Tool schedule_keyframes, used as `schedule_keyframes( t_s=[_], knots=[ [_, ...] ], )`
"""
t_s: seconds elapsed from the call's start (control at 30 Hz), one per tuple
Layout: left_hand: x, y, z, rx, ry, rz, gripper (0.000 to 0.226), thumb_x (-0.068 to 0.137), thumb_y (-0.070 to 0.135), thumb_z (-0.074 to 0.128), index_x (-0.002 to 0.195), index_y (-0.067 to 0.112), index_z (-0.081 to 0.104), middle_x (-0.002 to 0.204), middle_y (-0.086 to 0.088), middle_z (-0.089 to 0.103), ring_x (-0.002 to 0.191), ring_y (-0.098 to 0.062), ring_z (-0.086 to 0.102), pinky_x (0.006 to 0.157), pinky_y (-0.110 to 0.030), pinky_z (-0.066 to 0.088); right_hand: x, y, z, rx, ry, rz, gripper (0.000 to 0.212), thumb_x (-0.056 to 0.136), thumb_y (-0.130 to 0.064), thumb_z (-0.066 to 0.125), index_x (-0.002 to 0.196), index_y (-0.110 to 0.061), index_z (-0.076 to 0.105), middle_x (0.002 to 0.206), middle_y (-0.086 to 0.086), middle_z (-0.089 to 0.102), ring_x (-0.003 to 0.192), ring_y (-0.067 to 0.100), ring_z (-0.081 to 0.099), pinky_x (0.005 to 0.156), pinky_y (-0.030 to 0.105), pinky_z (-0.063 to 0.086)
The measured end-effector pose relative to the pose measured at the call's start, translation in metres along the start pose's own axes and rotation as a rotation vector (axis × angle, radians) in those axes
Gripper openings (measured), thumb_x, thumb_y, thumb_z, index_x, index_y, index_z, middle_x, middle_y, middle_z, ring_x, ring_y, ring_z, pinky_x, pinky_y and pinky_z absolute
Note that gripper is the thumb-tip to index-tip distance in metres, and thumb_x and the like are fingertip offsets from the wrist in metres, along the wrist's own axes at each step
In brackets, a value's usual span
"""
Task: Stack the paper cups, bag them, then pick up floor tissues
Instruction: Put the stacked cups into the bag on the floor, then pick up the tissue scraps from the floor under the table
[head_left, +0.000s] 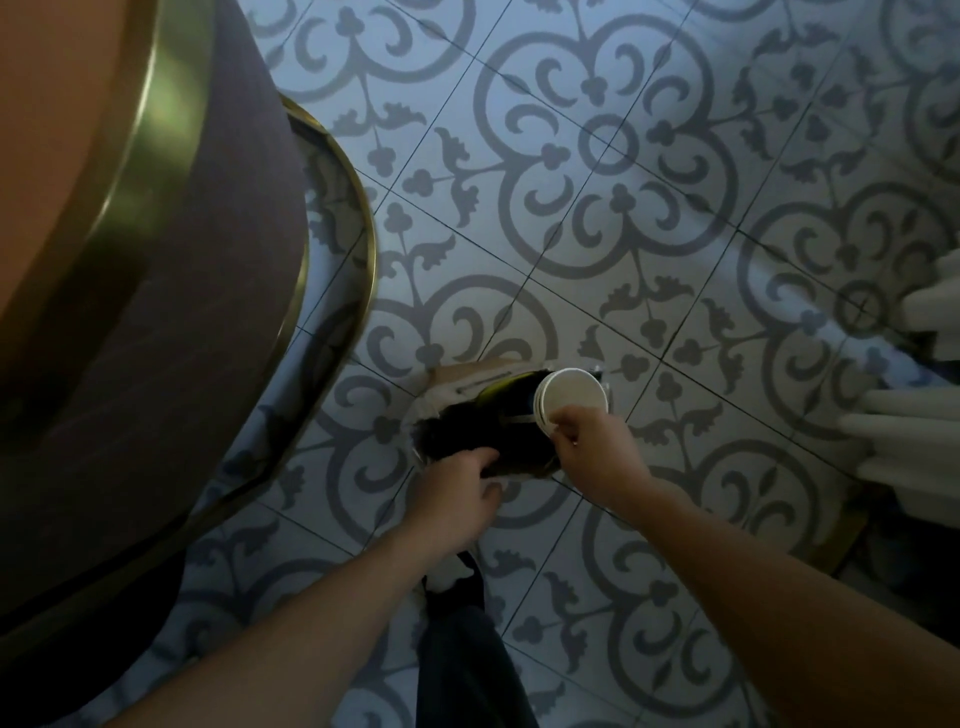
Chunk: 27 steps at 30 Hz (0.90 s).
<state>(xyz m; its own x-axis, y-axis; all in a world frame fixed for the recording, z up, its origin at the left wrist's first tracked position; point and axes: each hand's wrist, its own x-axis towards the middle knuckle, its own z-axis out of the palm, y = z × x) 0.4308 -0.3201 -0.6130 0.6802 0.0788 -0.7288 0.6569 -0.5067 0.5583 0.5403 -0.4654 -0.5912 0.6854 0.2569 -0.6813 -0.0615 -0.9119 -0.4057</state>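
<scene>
A stack of white paper cups (571, 397) lies on its side, bottom toward me, at the mouth of a dark bag (467, 434) held low over the patterned tile floor. My right hand (592, 447) pinches the rims of the cups at their lower edge. My left hand (460, 486) grips the near edge of the bag and holds its mouth apart. A brown paper piece (475, 376) shows behind the bag. The inside of the bag is too dark to read. No tissue is plainly visible on the floor.
A round table with a gold rim (150, 156) fills the left, with its ring-shaped gold base (363, 218) beneath. White furniture parts (914, 431) and a gold leg stand at the right edge. My dark trouser leg (467, 660) is below the hands.
</scene>
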Motion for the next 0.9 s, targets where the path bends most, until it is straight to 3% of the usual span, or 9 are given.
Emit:
schedule_keyframes(
  t_s=[0.2,0.33,0.5,0.67,0.8,0.9],
  knots=[
    [-0.017,-0.009,-0.003,0.175,0.054,0.162,0.043,0.086,0.02,0.054,0.128,0.018,0.058,0.12,-0.003,0.065,0.11,-0.023,0.059,0.094,-0.039,0.049,-0.016,-0.005,-0.006,-0.134,0.027,-0.04,0.032,0.089,-0.018,0.054,0.119,-0.018,0.063,0.113,0.01,0.068,0.102,0.026,0.064,0.087,0.037,0.055],
    [-0.044,-0.016,-0.012,0.127,0.125,0.183,0.044,0.088,0.015,0.054,0.132,0.018,0.055,0.126,-0.002,0.062,0.116,-0.02,0.054,0.098,-0.035,0.047,-0.037,-0.017,-0.013,-0.233,0.057,-0.143,0.031,0.09,-0.012,0.052,0.12,-0.012,0.061,0.116,0.01,0.066,0.109,0.027,0.059,0.094,0.039,0.05],
    [-0.101,-0.043,-0.026,0.108,0.234,0.097,0.044,0.094,0.024,0.052,0.137,0.017,0.051,0.132,-0.001,0.06,0.12,-0.018,0.055,0.102,-0.034,0.046,-0.069,-0.032,-0.005,-0.382,0.021,-0.303,0.032,0.09,-0.015,0.053,0.121,-0.015,0.06,0.12,0.004,0.064,0.112,0.02,0.057,0.097,0.034,0.047],
    [-0.178,-0.086,-0.033,0.014,0.38,-0.054,0.034,0.095,0.024,0.051,0.125,0.015,0.062,0.113,-0.004,0.069,0.1,-0.02,0.064,0.088,-0.037,0.053,-0.113,-0.064,0.039,-0.47,-0.078,-0.394,0.038,0.091,-0.026,0.051,0.129,-0.019,0.053,0.135,0.004,0.055,0.128,0.021,0.046,0.111,0.04,0.036],
    [-0.239,-0.132,-0.025,-0.077,0.412,-0.182,0.03,0.097,0.027,0.051,0.121,0.016,0.064,0.112,-0.003,0.07,0.101,-0.017,0.064,0.089,-0.036,0.053,-0.159,-0.086,0.085,-0.587,-0.238,-0.384,0.062,0.092,-0.035,0.051,0.146,-0.023,0.024,0.156,0.005,0.025,0.145,0.026,0.019,0.118,0.047,0.021],
    [-0.292,-0.164,-0.013,-0.176,0.441,-0.264,0.027,0.097,0.028,0.049,0.115,0.017,0.065,0.113,-0.001,0.07,0.103,-0.017,0.065,0.088,-0.039,0.055,-0.199,-0.098,0.117,-0.714,-0.326,-0.453,0.066,0.093,-0.037,0.048,0.149,-0.023,0.015,0.16,0.005,0.014,0.147,0.026,0.01,0.12,0.048,0.012]
  ],
)
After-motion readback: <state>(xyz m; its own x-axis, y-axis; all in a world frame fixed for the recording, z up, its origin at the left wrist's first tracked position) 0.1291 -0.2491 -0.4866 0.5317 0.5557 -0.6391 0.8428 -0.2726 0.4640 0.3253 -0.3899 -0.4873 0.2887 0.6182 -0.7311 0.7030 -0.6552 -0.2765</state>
